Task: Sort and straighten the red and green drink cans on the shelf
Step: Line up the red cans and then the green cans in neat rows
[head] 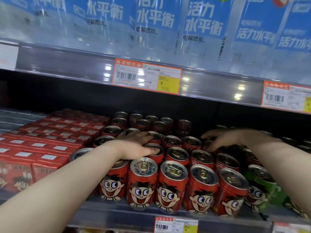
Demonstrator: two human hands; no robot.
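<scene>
Red drink cans (170,185) with a cartoon face stand in several rows on the shelf (117,214). A green can (262,187) stands at the front right, with more dark cans behind it. My left hand (136,145) lies flat, fingers spread, on the tops of red cans in the second and third rows. My right hand (223,138) reaches in from the right, its fingers curled over a red can further back; whether they grip it is unclear. The cans under both hands are partly hidden.
Red cartons (47,142) of the same brand fill the shelf to the left. An upper shelf edge with price tags (146,76) hangs close above the cans. Blue-labelled water bottles (202,22) stand on it. Another price tag (175,224) sits on the lower rail.
</scene>
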